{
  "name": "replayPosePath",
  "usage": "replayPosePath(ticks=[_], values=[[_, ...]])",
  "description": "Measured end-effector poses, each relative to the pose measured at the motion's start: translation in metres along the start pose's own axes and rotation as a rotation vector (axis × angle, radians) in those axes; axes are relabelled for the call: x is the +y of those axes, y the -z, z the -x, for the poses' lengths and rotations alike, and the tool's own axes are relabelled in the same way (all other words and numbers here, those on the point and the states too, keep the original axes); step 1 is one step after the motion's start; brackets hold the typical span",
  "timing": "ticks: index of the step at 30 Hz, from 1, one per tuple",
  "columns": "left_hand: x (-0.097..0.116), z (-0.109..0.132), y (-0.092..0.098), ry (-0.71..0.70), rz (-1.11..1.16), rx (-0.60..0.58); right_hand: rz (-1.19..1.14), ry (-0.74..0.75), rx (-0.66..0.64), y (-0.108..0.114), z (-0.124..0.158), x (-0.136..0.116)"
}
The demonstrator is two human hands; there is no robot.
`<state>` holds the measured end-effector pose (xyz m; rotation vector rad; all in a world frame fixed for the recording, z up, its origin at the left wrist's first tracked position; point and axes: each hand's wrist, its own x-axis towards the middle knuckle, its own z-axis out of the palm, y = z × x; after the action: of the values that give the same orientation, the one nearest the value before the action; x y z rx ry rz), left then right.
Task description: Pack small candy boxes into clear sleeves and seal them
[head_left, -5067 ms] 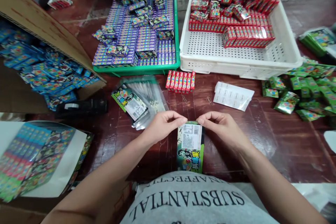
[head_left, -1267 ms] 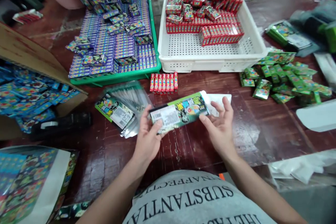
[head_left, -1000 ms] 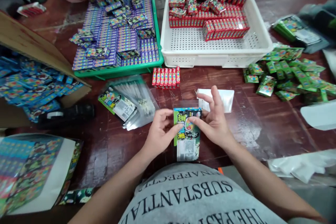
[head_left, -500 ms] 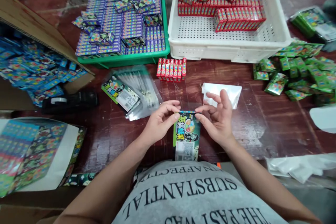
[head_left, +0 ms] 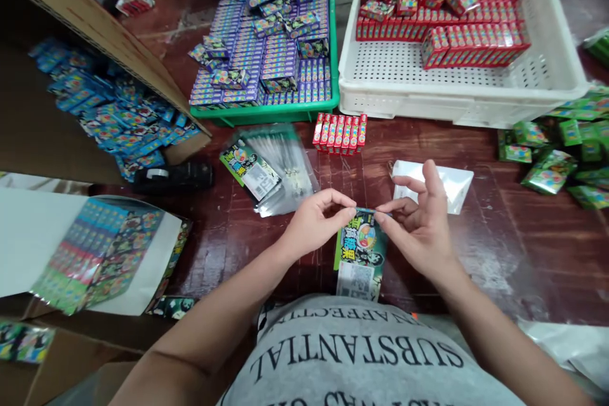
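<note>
Printed packet (head_left: 360,244), lower centre of frame. Your left hand (head_left: 314,223) and right hand (head_left: 422,228) pinch its top edge, thumbs against fingers. Label (head_left: 356,280) already on; edge work looks unfinished. Second labelled packet (head_left: 251,171) lies left of centre.

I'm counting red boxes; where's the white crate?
Head view, upper right: the white crate sits just right of the green tray, beyond the right hand.

Free tbl (head_left: 514,257) R of hands (head_left: 316,225) (head_left: 423,228), wht tray (head_left: 428,103) beyond
</note>
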<state>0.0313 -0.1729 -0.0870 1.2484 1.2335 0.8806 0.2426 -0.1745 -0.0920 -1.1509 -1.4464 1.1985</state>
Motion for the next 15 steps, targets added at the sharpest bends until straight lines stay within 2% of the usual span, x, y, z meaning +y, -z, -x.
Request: replayPosePath(ticks=[5, 10, 15], values=[[0.008, -0.011, 0.009, 0.112, 0.023, -0.037, -0.083, -0.097, -0.002, -0.002, -0.014, -0.002], [0.01, -0.013, 0.013, 0.113, 0.028, -0.094, -0.01, 0.021, -0.06, 0.003, -0.006, 0.0], [0.011, -0.013, 0.009, 0.142, 0.077, -0.096, 0.083, 0.108, -0.125, 0.013, 0.006, -0.001]])
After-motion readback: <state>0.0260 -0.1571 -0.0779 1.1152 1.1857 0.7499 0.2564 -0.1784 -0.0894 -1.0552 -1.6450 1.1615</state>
